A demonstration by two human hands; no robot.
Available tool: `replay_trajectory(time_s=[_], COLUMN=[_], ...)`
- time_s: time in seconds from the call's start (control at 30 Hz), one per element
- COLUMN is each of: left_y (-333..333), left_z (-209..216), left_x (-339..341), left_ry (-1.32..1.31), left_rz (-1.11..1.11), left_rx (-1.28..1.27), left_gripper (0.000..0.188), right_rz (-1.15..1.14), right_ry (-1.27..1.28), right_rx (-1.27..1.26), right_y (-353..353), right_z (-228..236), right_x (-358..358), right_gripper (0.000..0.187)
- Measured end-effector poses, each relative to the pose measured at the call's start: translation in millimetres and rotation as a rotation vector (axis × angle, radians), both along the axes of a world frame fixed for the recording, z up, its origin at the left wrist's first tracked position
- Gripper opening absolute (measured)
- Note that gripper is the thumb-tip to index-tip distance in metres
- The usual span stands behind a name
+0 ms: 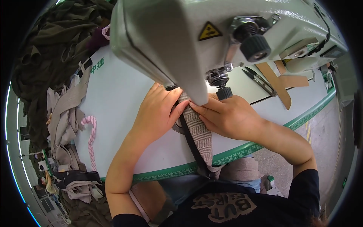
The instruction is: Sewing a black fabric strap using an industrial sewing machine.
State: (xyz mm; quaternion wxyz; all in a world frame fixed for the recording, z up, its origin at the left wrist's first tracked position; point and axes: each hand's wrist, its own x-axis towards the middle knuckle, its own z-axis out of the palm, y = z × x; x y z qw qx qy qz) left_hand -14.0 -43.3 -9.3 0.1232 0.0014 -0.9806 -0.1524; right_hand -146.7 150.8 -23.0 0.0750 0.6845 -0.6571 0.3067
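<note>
A grey herringbone fabric strip (201,140) with a dark edging runs from beneath the sewing machine (159,41) toward me and droops over the table's front edge. My left hand (160,109) lies along its left side, thumb pressed on the cloth and fingers reaching forward under the machine head. From the right, my right hand (231,115) pinches the same strip between thumb and fingers, close to the left thumb. The machine head covers the needle area and some of my fingertips.
Black thread snips (261,81) and brown card templates (281,84) lie on the right of the white table (113,98). A pink-and-white twisted cord (90,143) rests at left, beside grey fabric pieces (68,117). Dark cloth (53,49) is heaped beyond. Green measuring edging (242,148) borders the table.
</note>
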Motion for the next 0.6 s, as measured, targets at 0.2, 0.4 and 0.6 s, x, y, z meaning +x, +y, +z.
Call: replay_trajectory(time_s=[0.2,0.4,0.6], left_y=[-0.1,2.4,3.0], left_z=[-1.9,-3.9,-5.3], left_x=[0.5,-0.1,5.2], left_ry=[0.023,0.053,0.177], left_rz=[-0.002,0.009,0.002], left_rx=[-0.054,-0.040,-0.025], left_gripper=[0.032,0.030,0.027], right_rz=[0.012,0.035,0.051], right_ry=[0.007,-0.038,-0.116], right_rx=[0.027,0.092,0.113], right_y=[-0.8,2.5,5.1], right_z=[-0.1,4.2,7.8], right_x=[-0.5,-3.4,-2.0], right_gripper=[0.040,0.044,0.049])
